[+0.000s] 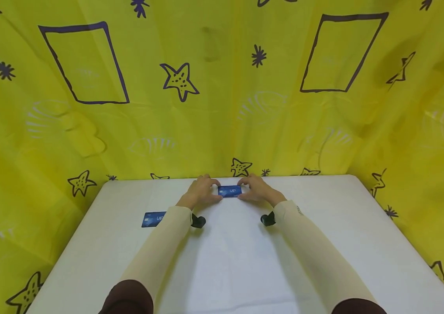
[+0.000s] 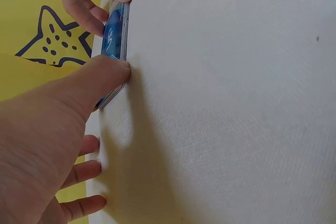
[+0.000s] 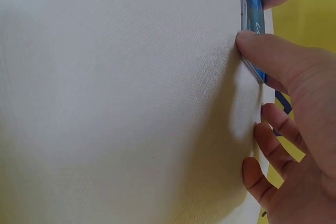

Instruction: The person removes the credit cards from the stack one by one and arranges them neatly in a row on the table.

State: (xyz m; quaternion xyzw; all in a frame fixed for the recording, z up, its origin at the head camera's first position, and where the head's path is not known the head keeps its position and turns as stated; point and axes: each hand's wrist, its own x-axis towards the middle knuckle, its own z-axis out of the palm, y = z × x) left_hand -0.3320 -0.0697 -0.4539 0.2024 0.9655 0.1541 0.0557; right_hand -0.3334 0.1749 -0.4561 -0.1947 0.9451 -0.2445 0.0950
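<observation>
A small stack of blue VIP cards (image 1: 229, 191) lies flat near the far edge of the white table. My left hand (image 1: 202, 192) pinches the stack's left end, thumb at the near corner and index finger at the far one. In the same way my right hand (image 1: 258, 189) pinches the right end. Several layered card edges show on the stack (image 2: 116, 40) in the left wrist view. The right wrist view shows my right thumb on the near edge of the stack (image 3: 254, 11), with the other fingers spread beside it.
Another blue VIP card (image 1: 152, 219) lies at the left, partly hidden by my left sleeve (image 1: 163, 244). The white table (image 1: 241, 261) ends just beyond the stack, against a yellow curtain (image 1: 214, 131) with dark star drawings. Dark wrist devices (image 1: 198, 221) hang under both cuffs.
</observation>
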